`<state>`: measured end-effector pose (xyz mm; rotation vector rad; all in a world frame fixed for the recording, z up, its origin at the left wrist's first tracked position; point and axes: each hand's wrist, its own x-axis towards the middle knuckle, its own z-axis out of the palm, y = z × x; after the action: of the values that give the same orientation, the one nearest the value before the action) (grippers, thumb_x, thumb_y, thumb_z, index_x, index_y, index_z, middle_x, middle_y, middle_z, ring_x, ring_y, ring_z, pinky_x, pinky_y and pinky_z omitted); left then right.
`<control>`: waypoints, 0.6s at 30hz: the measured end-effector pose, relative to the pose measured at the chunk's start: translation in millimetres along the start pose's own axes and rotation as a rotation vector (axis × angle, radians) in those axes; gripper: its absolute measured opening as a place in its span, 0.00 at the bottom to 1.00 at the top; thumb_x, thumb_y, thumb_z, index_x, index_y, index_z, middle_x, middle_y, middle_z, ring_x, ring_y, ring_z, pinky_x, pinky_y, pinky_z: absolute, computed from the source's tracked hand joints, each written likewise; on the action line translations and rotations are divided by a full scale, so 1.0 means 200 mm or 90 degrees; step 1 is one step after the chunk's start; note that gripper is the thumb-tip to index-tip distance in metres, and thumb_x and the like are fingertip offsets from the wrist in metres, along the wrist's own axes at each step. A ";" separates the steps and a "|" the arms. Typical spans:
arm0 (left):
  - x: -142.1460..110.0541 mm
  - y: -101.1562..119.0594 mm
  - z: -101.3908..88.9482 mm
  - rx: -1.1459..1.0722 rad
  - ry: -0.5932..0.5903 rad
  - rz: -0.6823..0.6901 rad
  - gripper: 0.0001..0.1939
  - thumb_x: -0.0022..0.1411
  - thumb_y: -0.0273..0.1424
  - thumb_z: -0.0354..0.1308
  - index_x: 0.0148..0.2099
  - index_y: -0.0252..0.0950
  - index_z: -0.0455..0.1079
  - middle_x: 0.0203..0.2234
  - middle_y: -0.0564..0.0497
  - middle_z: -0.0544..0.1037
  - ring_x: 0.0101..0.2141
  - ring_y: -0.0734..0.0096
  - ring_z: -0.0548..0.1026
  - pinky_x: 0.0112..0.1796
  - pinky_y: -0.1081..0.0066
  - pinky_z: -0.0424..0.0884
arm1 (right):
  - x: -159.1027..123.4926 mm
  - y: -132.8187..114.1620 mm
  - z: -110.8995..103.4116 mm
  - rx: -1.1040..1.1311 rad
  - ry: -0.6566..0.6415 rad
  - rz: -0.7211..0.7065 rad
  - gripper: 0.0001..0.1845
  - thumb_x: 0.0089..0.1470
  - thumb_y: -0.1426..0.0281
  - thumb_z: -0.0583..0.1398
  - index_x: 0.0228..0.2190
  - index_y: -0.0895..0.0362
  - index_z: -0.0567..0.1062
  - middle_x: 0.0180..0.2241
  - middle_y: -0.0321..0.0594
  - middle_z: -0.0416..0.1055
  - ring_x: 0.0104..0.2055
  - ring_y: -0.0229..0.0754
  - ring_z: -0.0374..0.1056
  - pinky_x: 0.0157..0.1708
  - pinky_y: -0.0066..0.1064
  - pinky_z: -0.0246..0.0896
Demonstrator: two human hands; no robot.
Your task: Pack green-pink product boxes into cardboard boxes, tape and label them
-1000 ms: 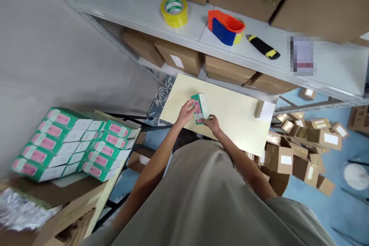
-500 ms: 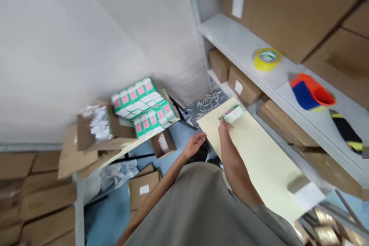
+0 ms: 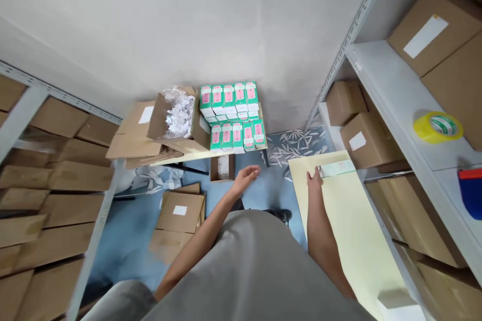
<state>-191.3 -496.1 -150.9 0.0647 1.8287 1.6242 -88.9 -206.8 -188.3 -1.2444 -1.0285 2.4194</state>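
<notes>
My right hand (image 3: 315,179) is at the left end of a slim white-and-green carton (image 3: 338,168), its fingers closed at that end. The carton lies flat across the far part of a pale yellow tabletop (image 3: 339,220). My left hand (image 3: 246,177) hangs in the air in front of my body, its fingers loosely stretched, with nothing in it. Beyond it, on a second table, stand rows of green-and-white boxes (image 3: 236,136) with pink fronts. Beside them is an open cardboard box (image 3: 199,128) full of crumpled clear plastic packets (image 3: 178,115).
A white box (image 3: 401,311) sits at the yellow table's near end. Shelves on the right hold cartons and a yellow tape roll (image 3: 439,127). Stacked cartons (image 3: 71,205) fill the left rack. Flattened cardboard (image 3: 178,215) and a small open box (image 3: 222,168) are on the floor.
My view has turned left, bringing the stacked boxes toward the middle. The carton under my right hand now lies lengthwise to the right of it. My left hand remains empty.
</notes>
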 end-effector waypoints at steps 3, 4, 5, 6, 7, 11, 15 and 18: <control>0.09 0.03 -0.22 -0.061 0.031 0.016 0.39 0.47 0.62 0.80 0.50 0.38 0.84 0.53 0.36 0.88 0.54 0.45 0.84 0.57 0.52 0.78 | -0.06 0.25 0.29 -0.038 0.017 0.011 0.24 0.73 0.57 0.68 0.63 0.55 0.77 0.63 0.48 0.77 0.59 0.52 0.78 0.58 0.51 0.80; 0.11 0.04 -0.31 -0.080 0.046 0.024 0.39 0.46 0.62 0.80 0.49 0.38 0.84 0.52 0.37 0.88 0.54 0.46 0.84 0.57 0.52 0.78 | -0.08 0.35 0.41 -0.051 0.022 0.016 0.23 0.73 0.57 0.69 0.61 0.55 0.78 0.60 0.47 0.78 0.57 0.50 0.79 0.57 0.49 0.81; 0.14 0.05 -0.42 -0.098 0.065 0.033 0.39 0.46 0.63 0.80 0.48 0.38 0.84 0.51 0.37 0.89 0.53 0.46 0.84 0.57 0.53 0.78 | -0.08 0.44 0.52 -0.065 0.026 0.023 0.20 0.72 0.57 0.69 0.57 0.56 0.80 0.56 0.46 0.80 0.55 0.49 0.80 0.55 0.46 0.81; 0.15 0.05 -0.53 -0.116 0.086 0.041 0.38 0.45 0.63 0.80 0.46 0.38 0.83 0.50 0.38 0.89 0.53 0.47 0.84 0.57 0.53 0.78 | -0.09 0.53 0.64 -0.080 0.031 0.032 0.17 0.70 0.58 0.70 0.52 0.55 0.81 0.50 0.44 0.82 0.51 0.46 0.80 0.53 0.42 0.82; 0.17 0.05 -0.65 -0.136 0.108 0.048 0.37 0.45 0.63 0.80 0.44 0.38 0.83 0.49 0.38 0.89 0.52 0.48 0.85 0.56 0.53 0.79 | -0.09 0.62 0.75 -0.094 0.034 0.040 0.14 0.67 0.58 0.72 0.46 0.55 0.80 0.43 0.41 0.82 0.47 0.45 0.80 0.50 0.39 0.82; 0.15 0.00 -1.11 -0.211 0.202 0.069 0.32 0.48 0.58 0.80 0.43 0.37 0.83 0.47 0.39 0.89 0.50 0.51 0.85 0.55 0.54 0.80 | -0.11 0.87 1.18 -0.139 0.007 0.065 0.16 0.55 0.63 0.77 0.35 0.52 0.76 0.34 0.37 0.80 0.38 0.41 0.79 0.45 0.32 0.81; 0.08 -0.07 -1.52 -0.267 0.274 0.062 0.26 0.50 0.50 0.79 0.43 0.36 0.83 0.44 0.40 0.89 0.48 0.54 0.86 0.54 0.56 0.81 | -0.19 0.95 1.52 -0.195 -0.106 0.047 0.20 0.50 0.60 0.79 0.40 0.53 0.81 0.39 0.40 0.84 0.38 0.41 0.80 0.45 0.34 0.80; 0.06 -0.11 -1.79 -0.324 0.369 0.029 0.22 0.52 0.43 0.77 0.44 0.36 0.80 0.42 0.43 0.87 0.45 0.58 0.85 0.51 0.59 0.81 | -0.27 0.97 1.73 -0.247 -0.172 0.025 0.24 0.49 0.56 0.80 0.42 0.53 0.83 0.41 0.41 0.85 0.38 0.41 0.80 0.45 0.35 0.80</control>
<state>-374.6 -803.5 -179.0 -0.6542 1.7393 2.2564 -306.8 -540.7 -151.2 -1.0640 -1.6281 2.5471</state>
